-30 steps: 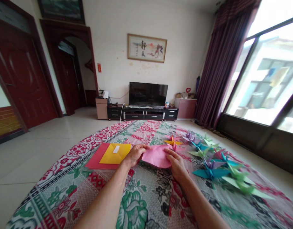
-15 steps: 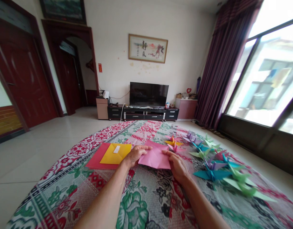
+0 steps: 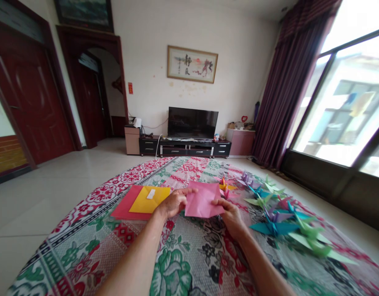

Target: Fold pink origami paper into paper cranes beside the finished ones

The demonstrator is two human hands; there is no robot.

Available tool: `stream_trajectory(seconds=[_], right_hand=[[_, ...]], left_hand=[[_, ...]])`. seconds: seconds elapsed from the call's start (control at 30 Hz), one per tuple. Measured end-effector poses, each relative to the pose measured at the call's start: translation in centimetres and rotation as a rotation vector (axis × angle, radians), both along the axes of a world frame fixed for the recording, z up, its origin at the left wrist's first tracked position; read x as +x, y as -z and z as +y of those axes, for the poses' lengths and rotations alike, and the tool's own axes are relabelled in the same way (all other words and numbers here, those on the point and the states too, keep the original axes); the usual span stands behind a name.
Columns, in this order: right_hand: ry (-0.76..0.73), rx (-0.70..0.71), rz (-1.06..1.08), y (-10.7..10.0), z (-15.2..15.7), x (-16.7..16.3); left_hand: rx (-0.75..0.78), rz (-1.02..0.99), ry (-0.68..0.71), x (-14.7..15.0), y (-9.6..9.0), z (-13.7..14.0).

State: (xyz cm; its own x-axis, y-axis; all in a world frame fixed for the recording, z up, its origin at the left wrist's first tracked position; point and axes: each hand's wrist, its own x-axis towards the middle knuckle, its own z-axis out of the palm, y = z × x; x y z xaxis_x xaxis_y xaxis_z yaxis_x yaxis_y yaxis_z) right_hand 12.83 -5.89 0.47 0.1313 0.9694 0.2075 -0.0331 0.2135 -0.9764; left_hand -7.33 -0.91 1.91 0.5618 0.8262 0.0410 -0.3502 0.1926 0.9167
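A square of pink origami paper [image 3: 202, 200] with crease lines is held up above the tablecloth, between both hands. My left hand [image 3: 174, 204] grips its left edge, the fingers reaching over its upper left part. On the opposite side my right hand [image 3: 229, 211] pinches the right edge, with thumb and finger closed on it. Left of the hands lies a yellow sheet of paper [image 3: 158, 203] with a small white piece [image 3: 151, 194] on top. Beneath that is a larger red sheet [image 3: 123, 209].
Several folded paper cranes in blue [image 3: 274, 227], green [image 3: 315, 244], purple [image 3: 247, 179] and orange-yellow [image 3: 228, 185] stand on the right of the round table. A patterned tablecloth [image 3: 130, 250] covers it. Beyond are a television [image 3: 192, 123] and a low cabinet [image 3: 177, 150].
The pink paper has shifted slightly to the right and now sits squarer to me. My right fingers have moved a little lower on its edge. The stacked sheets and cranes stay put.
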Motion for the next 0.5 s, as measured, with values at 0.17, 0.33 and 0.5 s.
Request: stream_trajectory(seconds=[0.17, 0.33, 0.5], right_hand=[[0.069, 0.016, -0.007, 0.2, 0.2, 0.3], [0.027, -0.026, 0.082, 0.8, 0.5, 0.8], [0.021, -0.047, 0.136, 1.2, 0.7, 1.1]], left_hand=[[-0.004, -0.005, 0.058, 0.1, 0.2, -0.1], [-0.021, -0.004, 0.111, 0.1, 0.0, -0.4], [-0.044, -0.053, 0.154, -0.1, 0.2, -0.2]])
